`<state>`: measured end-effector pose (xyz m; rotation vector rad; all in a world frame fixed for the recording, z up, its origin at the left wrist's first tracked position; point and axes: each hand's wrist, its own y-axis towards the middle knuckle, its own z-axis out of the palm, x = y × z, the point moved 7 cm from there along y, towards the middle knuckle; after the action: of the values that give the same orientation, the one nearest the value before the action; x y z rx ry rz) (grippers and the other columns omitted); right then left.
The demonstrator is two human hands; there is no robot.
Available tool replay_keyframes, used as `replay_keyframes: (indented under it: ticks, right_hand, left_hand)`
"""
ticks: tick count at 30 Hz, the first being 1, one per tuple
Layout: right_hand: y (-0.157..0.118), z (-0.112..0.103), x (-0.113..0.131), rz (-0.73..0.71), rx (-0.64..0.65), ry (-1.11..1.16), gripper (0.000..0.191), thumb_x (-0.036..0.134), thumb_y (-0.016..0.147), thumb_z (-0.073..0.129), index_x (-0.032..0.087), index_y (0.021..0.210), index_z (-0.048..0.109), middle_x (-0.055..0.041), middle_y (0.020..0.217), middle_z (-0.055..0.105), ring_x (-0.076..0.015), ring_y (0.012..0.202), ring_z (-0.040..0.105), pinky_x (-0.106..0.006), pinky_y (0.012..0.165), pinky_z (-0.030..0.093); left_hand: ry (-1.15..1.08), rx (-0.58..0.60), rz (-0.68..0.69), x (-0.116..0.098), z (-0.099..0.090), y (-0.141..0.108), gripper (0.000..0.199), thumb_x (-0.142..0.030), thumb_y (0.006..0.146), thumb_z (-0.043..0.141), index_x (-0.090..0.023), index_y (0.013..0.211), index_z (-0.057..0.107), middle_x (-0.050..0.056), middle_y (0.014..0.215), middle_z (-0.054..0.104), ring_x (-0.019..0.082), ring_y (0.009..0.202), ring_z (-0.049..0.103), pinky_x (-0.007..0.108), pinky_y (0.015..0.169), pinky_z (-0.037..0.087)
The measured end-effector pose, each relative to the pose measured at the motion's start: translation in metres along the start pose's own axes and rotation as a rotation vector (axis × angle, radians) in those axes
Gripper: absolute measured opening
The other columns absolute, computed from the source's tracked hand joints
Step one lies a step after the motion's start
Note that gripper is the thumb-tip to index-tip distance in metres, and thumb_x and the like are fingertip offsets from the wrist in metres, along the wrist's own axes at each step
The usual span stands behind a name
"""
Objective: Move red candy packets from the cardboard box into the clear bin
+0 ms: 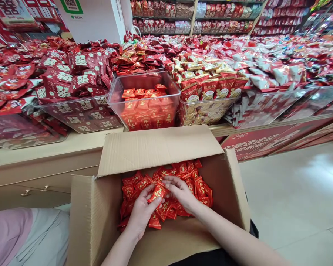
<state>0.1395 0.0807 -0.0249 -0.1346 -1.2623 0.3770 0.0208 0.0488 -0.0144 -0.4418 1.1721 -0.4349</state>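
Inside an open cardboard box (161, 149), many small red candy packets with gold lettering lie in a loose heap (201, 186). My left hand (141, 208) is closed on a red candy packet (158, 190), its thumb on top and fingers around the side. From the right, my right hand (180, 190) bends its fingers over the upper end of the same packet. Parts of its fingertips are hidden behind the packet. Just beyond the box flap stands a clear plastic bin (144, 79) with rows of matching red packets.
Clear bins of maroon packets (84, 72) and durian packets (207, 87) flank the middle bin on the counter (97, 142). Drawers (52, 181) are below left. Someone's clothed leg (27, 236) is at lower left. Tiled floor (291, 195) lies right of the box.
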Motion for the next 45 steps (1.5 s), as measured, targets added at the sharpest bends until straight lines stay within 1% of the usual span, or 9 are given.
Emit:
replay_keyframes:
  ticks: [4, 8, 12, 15, 22, 28, 34, 40, 45]
  right_hand:
    - [-0.001, 0.011, -0.010, 0.103, 0.140, 0.051, 0.031, 0.037, 0.059, 0.068, 0.014, 0.078, 0.058, -0.0001, 0.067, 0.058, -0.0106, 0.056, 0.052, -0.025, 0.056, 0.041]
    - [0.002, 0.005, -0.007, 0.023, 0.052, -0.033, 0.028, 0.036, 0.053, 0.072, 0.013, 0.058, 0.057, 0.0008, 0.065, 0.057, -0.0095, 0.060, 0.049, -0.023, 0.059, 0.037]
    - [0.003, 0.005, -0.008, 0.078, 0.040, -0.041, 0.032, 0.040, 0.051, 0.072, 0.013, 0.057, 0.057, 0.0024, 0.053, 0.052, -0.0080, 0.051, 0.043, -0.023, 0.052, 0.032]
    - [0.002, 0.005, -0.006, 0.110, 0.066, -0.009, 0.036, 0.041, 0.049, 0.073, 0.013, 0.064, 0.057, 0.0014, 0.058, 0.056, -0.0075, 0.050, 0.043, -0.022, 0.051, 0.031]
    - [0.006, 0.000, -0.005, 0.076, 0.076, -0.086, 0.035, 0.038, 0.049, 0.072, 0.015, 0.065, 0.051, 0.0041, 0.056, 0.050, -0.0076, 0.051, 0.042, -0.022, 0.053, 0.031]
    - [0.004, -0.011, 0.005, -0.056, 0.125, -0.604, 0.010, 0.023, 0.068, 0.055, 0.016, 0.075, 0.055, -0.0005, 0.066, 0.056, -0.0120, 0.061, 0.048, -0.023, 0.057, 0.035]
    - [-0.002, -0.032, -0.001, -0.034, 0.188, -1.306, 0.016, 0.019, 0.070, 0.052, 0.017, 0.083, 0.060, -0.0062, 0.078, 0.062, -0.0186, 0.076, 0.055, -0.025, 0.065, 0.036]
    - [0.017, -0.018, 0.017, -0.148, 0.009, -1.438, 0.021, 0.023, 0.078, 0.046, 0.014, 0.092, 0.059, -0.0118, 0.094, 0.058, -0.0214, 0.089, 0.053, -0.027, 0.073, 0.038]
    - [0.052, -0.001, 0.022, -0.066, -0.099, -1.551, 0.030, 0.033, 0.073, 0.056, 0.009, 0.093, 0.061, -0.0184, 0.094, 0.059, -0.0277, 0.089, 0.052, -0.033, 0.071, 0.039]
  left_hand:
    - [0.073, 0.025, 0.023, 0.003, -0.003, 0.003, 0.052, -0.021, 0.060, 0.070, -0.017, 0.106, 0.047, 0.006, 0.098, 0.063, 0.017, 0.089, 0.059, 0.030, 0.079, 0.047]
    - [0.147, 0.017, 0.058, 0.003, -0.007, 0.007, 0.044, -0.019, 0.055, 0.072, -0.015, 0.095, 0.053, 0.007, 0.097, 0.063, 0.018, 0.085, 0.059, 0.028, 0.073, 0.049]
    - [0.208, 0.018, 0.057, 0.009, -0.009, 0.013, 0.043, -0.027, 0.057, 0.070, -0.016, 0.094, 0.052, 0.003, 0.088, 0.062, 0.013, 0.064, 0.060, 0.026, 0.058, 0.049]
    - [0.269, 0.014, 0.031, 0.017, -0.012, 0.015, 0.042, -0.031, 0.059, 0.068, -0.016, 0.094, 0.050, 0.000, 0.076, 0.061, 0.011, 0.053, 0.059, 0.022, 0.047, 0.044]
    - [0.497, 0.034, 0.045, 0.021, -0.009, 0.013, 0.029, -0.029, 0.064, 0.061, -0.014, 0.087, 0.052, -0.002, 0.057, 0.057, 0.010, 0.049, 0.054, 0.021, 0.046, 0.042]
    - [0.867, 0.013, 0.069, 0.018, -0.017, 0.010, 0.015, -0.021, 0.064, 0.054, -0.016, 0.078, 0.058, -0.001, 0.054, 0.056, 0.012, 0.046, 0.051, 0.023, 0.045, 0.035]
    - [1.214, -0.032, 0.124, 0.016, -0.033, 0.005, 0.012, -0.017, 0.062, 0.054, -0.020, 0.071, 0.062, 0.003, 0.062, 0.063, 0.018, 0.062, 0.055, 0.027, 0.057, 0.033]
    - [1.312, -0.006, 0.106, 0.020, -0.028, 0.002, 0.020, -0.020, 0.065, 0.052, -0.020, 0.081, 0.063, 0.008, 0.075, 0.067, 0.022, 0.071, 0.059, 0.029, 0.062, 0.037]
    - [1.298, -0.010, 0.114, 0.018, -0.028, 0.003, 0.023, -0.021, 0.068, 0.049, -0.018, 0.087, 0.063, 0.011, 0.081, 0.068, 0.024, 0.077, 0.061, 0.031, 0.066, 0.041]
